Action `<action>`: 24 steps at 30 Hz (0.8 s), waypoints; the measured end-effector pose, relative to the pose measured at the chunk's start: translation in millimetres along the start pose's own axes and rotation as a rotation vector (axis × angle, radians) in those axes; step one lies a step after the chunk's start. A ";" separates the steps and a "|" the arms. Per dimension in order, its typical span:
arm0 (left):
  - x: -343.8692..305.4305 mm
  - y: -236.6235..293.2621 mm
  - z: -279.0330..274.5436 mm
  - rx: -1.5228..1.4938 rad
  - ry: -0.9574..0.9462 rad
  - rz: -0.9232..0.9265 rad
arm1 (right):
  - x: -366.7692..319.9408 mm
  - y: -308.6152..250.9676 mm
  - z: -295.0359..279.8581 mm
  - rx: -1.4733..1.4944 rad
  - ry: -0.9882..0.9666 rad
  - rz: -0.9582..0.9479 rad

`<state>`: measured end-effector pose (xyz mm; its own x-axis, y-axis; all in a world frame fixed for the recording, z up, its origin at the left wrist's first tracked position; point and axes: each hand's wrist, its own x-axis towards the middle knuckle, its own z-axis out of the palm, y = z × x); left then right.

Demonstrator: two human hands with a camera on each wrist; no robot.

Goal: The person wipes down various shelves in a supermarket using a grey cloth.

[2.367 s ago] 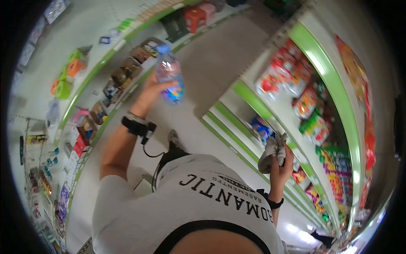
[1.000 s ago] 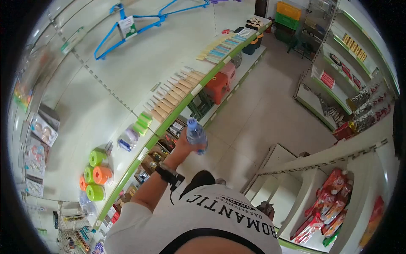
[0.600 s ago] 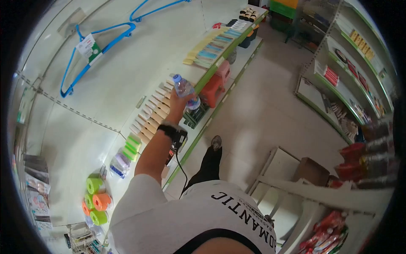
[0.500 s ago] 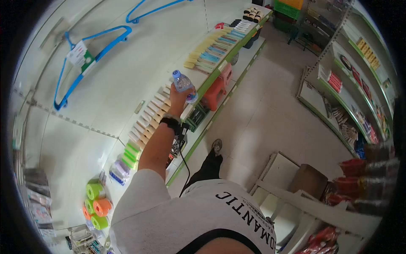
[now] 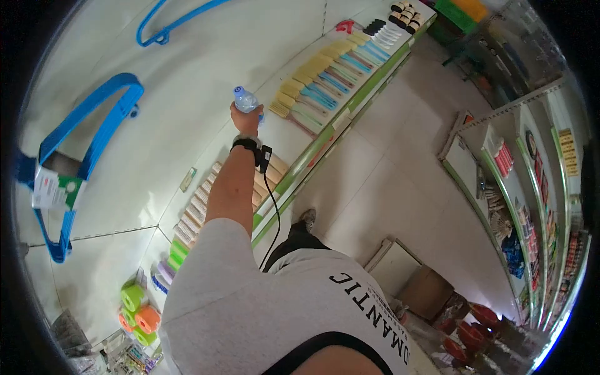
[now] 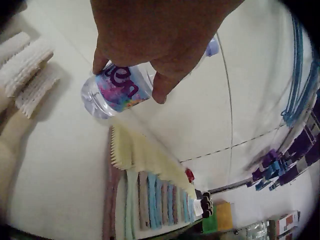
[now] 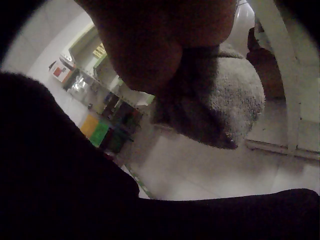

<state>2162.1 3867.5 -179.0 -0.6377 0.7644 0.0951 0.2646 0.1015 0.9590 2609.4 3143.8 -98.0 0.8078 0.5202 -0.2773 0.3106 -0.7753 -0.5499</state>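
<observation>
— So, where are we holding the bottle (image 5: 244, 99)?
— We are gripping it in our left hand (image 5: 245, 119) above the white shelf (image 5: 206, 144), fingers (image 6: 101, 59) curling over the label, thumb pressing the other side, brushes (image 5: 325, 81) lying just beyond.
— And our right hand (image 7: 165, 40)?
— We are clutching a grey cloth (image 7: 220, 105); it is bulging out below the folded fingers.

The person is wearing a grey T-shirt (image 5: 250, 300) with black "ROMANTIC" lettering (image 5: 369, 299) and a black neckband (image 5: 312, 342). Beyond the T-shirt's left sleeve, a black wrist strap (image 5: 245, 143) is trailing a black cable (image 5: 274, 206).
</observation>
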 end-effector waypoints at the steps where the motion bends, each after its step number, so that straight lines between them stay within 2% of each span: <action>1: 7.7 -6.0 6.3 0.007 0.003 -0.011 | 10.2 -7.9 2.1 -0.016 -0.002 -0.005; 3: 19.9 -17.8 15.4 0.155 0.048 -0.064 | 24.5 -20.2 5.6 -0.036 -0.013 -0.007; 6: 43.4 -54.1 30.1 0.114 0.081 -0.023 | 46.6 -25.4 14.4 -0.136 0.075 -0.004; 7: 45.1 -49.8 30.9 0.119 0.081 -0.027 | 60.1 -5.5 13.3 -0.165 0.054 -0.023; 9: 45.9 -31.9 28.6 0.112 0.004 -0.010 | 71.5 -8.6 14.6 -0.196 0.030 -0.039; 11: 57.4 -44.7 34.3 0.109 -0.019 0.013 | 74.0 -38.2 17.0 -0.109 0.044 -0.259; 14: 63.3 -53.4 39.6 0.108 -0.060 0.040 | 84.0 -11.0 35.2 0.022 0.138 -0.284; 15: 64.6 -57.6 40.9 0.113 -0.068 0.044 | 79.9 -48.0 35.3 0.069 0.126 -0.144; 16: 65.6 -60.8 41.9 0.113 -0.075 0.048 | 91.9 -41.5 40.1 0.072 0.130 -0.138; 18: 71.3 -78.1 44.1 0.116 -0.035 0.131 | 121.5 -10.0 52.9 0.567 -0.075 0.033; 19: 75.0 -81.8 41.5 0.270 -0.015 0.139 | 96.9 -78.9 49.8 0.504 0.067 -0.052; 20: 87.9 -109.7 45.9 0.403 -0.022 0.155 | 95.9 -134.9 38.8 0.302 0.046 -0.064; 21: 110.7 -150.5 54.4 0.545 -0.057 0.320 | 99.3 -168.5 31.0 0.102 0.053 -0.055; 22: 138.5 -203.4 62.0 0.694 0.033 0.552 | 109.0 -184.0 30.4 -0.027 0.046 -0.001; 23: 108.6 -152.5 54.7 0.328 -0.020 0.199 | 118.0 -190.1 24.7 -0.145 0.031 0.063; 24: 126.2 -146.2 49.0 0.473 -0.099 0.327 | 129.0 -176.3 27.0 -0.165 0.052 -0.036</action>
<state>2078.4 3980.3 -320.3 -0.4035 0.8576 0.3190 0.7455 0.1060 0.6580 2645.3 3357.2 -58.1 0.8181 0.5331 -0.2159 0.4146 -0.8068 -0.4209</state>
